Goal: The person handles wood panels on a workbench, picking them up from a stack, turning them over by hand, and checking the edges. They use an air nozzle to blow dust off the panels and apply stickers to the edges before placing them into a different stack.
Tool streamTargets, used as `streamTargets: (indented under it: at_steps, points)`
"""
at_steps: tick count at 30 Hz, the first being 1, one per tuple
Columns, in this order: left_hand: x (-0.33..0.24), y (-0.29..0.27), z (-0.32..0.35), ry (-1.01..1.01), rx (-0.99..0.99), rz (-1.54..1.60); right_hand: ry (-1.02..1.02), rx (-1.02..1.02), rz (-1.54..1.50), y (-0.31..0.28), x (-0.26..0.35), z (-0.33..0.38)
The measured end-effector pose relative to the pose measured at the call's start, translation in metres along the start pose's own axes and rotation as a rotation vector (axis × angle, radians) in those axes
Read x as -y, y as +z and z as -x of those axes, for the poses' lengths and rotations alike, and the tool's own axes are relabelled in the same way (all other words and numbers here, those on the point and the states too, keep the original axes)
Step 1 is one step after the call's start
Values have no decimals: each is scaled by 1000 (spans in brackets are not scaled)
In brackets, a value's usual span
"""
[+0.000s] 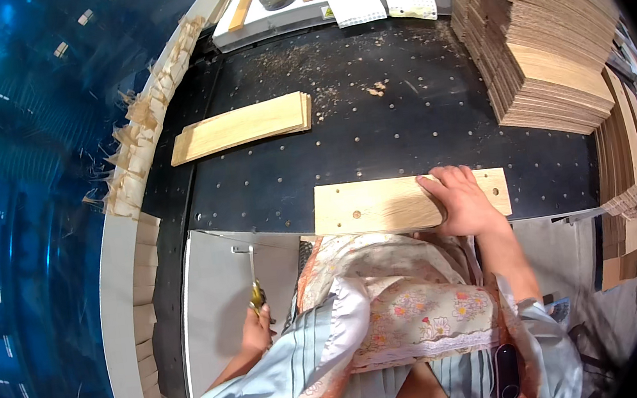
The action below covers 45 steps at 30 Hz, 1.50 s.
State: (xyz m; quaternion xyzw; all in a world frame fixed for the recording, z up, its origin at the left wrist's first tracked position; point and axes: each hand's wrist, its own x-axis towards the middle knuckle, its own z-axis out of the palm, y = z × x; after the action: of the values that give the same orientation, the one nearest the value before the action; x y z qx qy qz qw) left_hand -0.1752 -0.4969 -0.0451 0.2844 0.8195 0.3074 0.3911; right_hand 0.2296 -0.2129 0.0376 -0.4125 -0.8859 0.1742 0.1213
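Right now our right hand lies flat, fingers spread and pressing down on the board rather than gripping it; the board sits at the near edge of the black table, its long axis running left to right, most of its length stretching leftward from under our fingertips. Our left hand is well apart, down below the table edge, fingers curled shut around a small yellow-handled tool pointing up. A second board lies farther out, beyond the fingers and to the left.
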Motion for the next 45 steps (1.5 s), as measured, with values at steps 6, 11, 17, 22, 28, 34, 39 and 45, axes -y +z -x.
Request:
streamTargets:
  at_steps: [6, 11, 17, 22, 28, 34, 39, 45]
  points:
    - [35, 10, -18, 320, 34, -565, 52, 35, 32, 2, -10, 12]
    - [-25, 23, -60, 461, 245, -689, -25, 32, 41, 6, -13, 10]
    - [-206, 63, -11, 765, 520, -1025, -55, -32, 58, 12, -14, 17]
    - [-272, 91, 12, 1078, 577, -1200, -47, 14, 89, 9, -17, 22]
    - [-315, 138, 46, 1271, 577, -1220, -83, -42, 142, 14, -16, 22]
    - [-329, 188, 52, 1372, 498, -1202, -26, -12, 135, 21, -18, 16]
    - [-342, 166, 46, 1108, 460, -1379, -11, -18, 102, 16, -16, 22]
    - [-365, 91, 16, 865, 552, -1417, -41, 77, 115, 5, -11, 17]
